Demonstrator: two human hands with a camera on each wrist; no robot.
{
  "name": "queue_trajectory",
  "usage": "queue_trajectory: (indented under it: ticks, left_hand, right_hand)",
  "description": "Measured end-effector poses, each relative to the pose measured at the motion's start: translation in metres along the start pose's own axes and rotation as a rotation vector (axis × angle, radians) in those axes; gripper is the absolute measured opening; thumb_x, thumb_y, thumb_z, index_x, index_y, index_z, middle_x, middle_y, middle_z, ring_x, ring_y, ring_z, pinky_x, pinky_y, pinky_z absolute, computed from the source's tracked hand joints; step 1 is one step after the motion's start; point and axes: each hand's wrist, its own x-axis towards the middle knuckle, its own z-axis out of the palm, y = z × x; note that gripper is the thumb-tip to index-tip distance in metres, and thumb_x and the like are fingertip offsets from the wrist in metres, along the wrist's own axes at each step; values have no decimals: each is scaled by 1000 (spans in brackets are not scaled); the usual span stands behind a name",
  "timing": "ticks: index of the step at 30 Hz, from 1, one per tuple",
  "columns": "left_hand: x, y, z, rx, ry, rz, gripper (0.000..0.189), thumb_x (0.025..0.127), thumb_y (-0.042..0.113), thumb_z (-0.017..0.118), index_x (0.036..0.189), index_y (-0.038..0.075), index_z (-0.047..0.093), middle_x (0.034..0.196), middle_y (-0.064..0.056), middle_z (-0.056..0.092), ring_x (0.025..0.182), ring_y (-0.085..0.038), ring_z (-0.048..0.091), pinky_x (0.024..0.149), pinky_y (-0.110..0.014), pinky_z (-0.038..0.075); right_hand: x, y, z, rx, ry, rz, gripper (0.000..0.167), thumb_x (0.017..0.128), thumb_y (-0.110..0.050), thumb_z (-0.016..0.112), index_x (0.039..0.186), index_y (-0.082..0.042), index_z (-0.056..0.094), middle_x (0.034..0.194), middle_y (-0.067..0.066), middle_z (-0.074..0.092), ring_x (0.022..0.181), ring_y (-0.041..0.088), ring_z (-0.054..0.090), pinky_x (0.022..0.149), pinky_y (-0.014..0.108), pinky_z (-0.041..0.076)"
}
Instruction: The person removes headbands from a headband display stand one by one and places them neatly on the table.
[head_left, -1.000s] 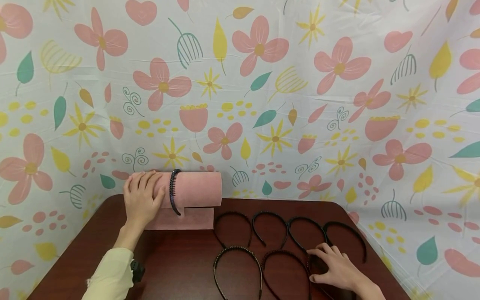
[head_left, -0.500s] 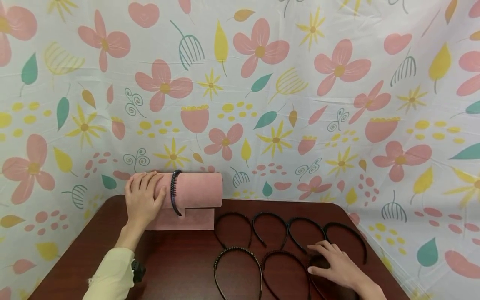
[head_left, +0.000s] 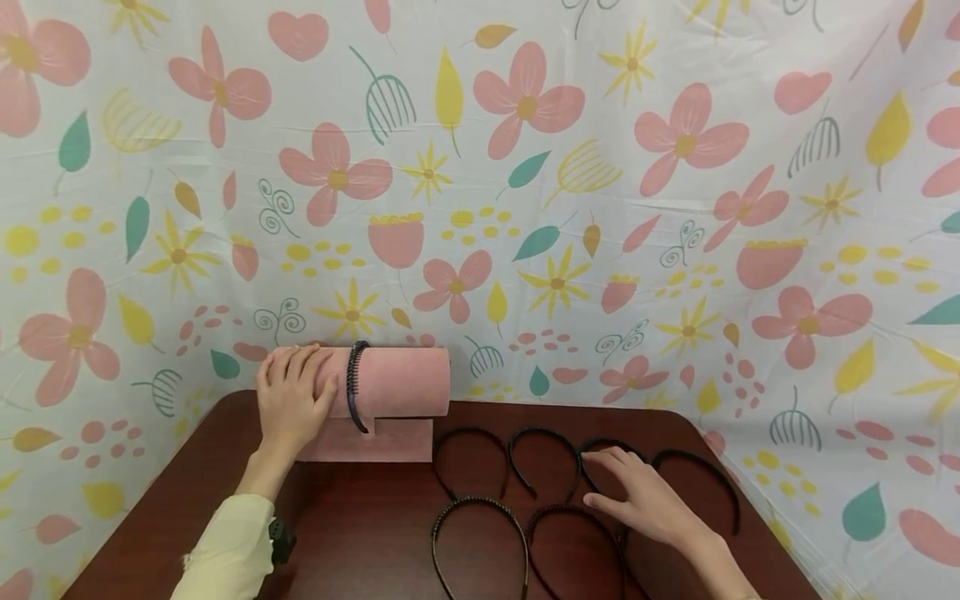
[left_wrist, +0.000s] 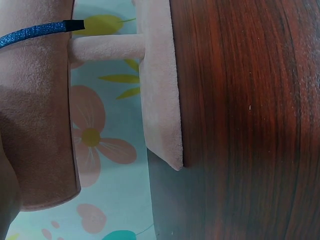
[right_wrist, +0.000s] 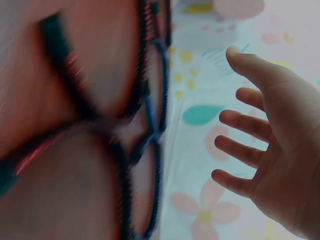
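Note:
My left hand (head_left: 295, 408) holds the left end of a pink plush headband stand (head_left: 408, 383), fingers bent over its roll and thumb along the front. A dark toothed headband (head_left: 353, 383) sits around the roll, beside the thumb. In the left wrist view its glittery blue end (left_wrist: 35, 32) shows near the stand's post (left_wrist: 107, 47); just a sliver of hand appears at the left edge. My right hand (head_left: 645, 498) hovers over the loose headbands with its fingers spread and nothing in them. In the right wrist view the palm (right_wrist: 290, 135) is apart from the blurred headbands (right_wrist: 122, 175).
Several dark headbands lie in two rows on the table's right half, including a back one (head_left: 547, 431) and a front one (head_left: 480, 500). The brown table (head_left: 360, 525) meets a flower-patterned curtain (head_left: 525, 233) at the back.
My right hand has moved left and slightly away from me, from the right-hand headbands toward the middle ones. My left hand stays on the stand. The whole view has shifted slightly.

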Motion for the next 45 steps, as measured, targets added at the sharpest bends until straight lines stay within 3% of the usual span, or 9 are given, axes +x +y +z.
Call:
queue_trajectory:
  ticks: [9,22,32,37,45]
  left_hand:
    - [0,3,-1,-3,-7,4,49,94,45,45,124,12,65,131,-14,61,125,-38,48,111,-63,23]
    - [0,1,0,-5,-25,-4,49,95,46,44,125,13,65,132,-13,60,127,-37,47,112,-62,22]
    - [1,1,2,-26,58,23,47,93,43,49,119,10,68,126,-14,64,121,-39,51,108,-64,27]
    - [2,-1,3,-41,96,33,46,93,44,50,117,10,70,123,-14,65,119,-39,52,107,-64,28]
    - [3,-1,-1,-30,35,18,47,92,43,49,120,11,69,127,-13,64,122,-39,51,109,-63,27]
  right_hand:
    - [33,-31,-1,-29,80,-105,54,89,-53,65,136,-28,57,130,-8,58,117,23,58,93,56,48]
    - [75,-75,6,-3,79,-182,53,90,-48,67,138,-27,56,133,-4,57,123,24,56,100,54,44]
    - [107,-101,10,-56,177,-316,57,89,-40,71,140,-20,55,124,-1,59,108,20,59,89,46,49]
    - [120,-112,12,-59,160,-328,58,90,-42,70,142,-22,53,130,1,58,117,23,57,94,48,48]
    - [135,-126,9,-56,186,-365,56,92,-41,68,141,-20,53,130,3,56,115,24,58,93,48,49]
